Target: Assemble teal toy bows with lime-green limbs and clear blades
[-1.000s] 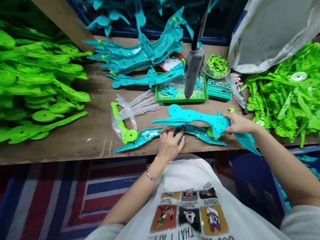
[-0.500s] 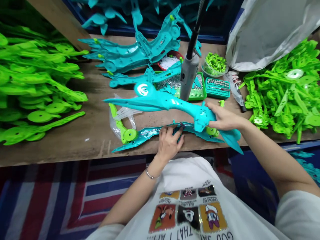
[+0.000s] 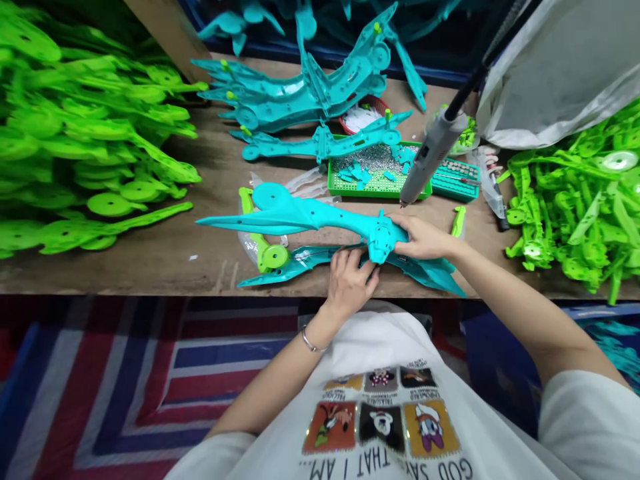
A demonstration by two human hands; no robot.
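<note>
My right hand [image 3: 424, 237] grips a long teal plastic shell [image 3: 305, 217] at its hub end and holds it just above the wooden bench [image 3: 165, 257], its point aimed left. Under it, along the front edge, lies a second teal shell [image 3: 295, 265]. My left hand [image 3: 350, 279] rests on that lower shell with the fingers curled over its middle. A green limb with a round end [image 3: 263, 241] lies beside the lower shell, on a clear plastic bag.
A grey electric screwdriver [image 3: 431, 155] hangs on a cable above a green tray [image 3: 376, 185] of screws and small teal parts. A teal screw box [image 3: 456, 179] is right of it. Green parts are heaped at left [image 3: 90, 140] and right [image 3: 580, 200]. Teal shells [image 3: 310, 100] are stacked behind.
My right hand swung the upper teal shell leftward over the lower one and brought it down closer to it. The hanging screwdriver tilted right. My left hand stayed on the lower shell.
</note>
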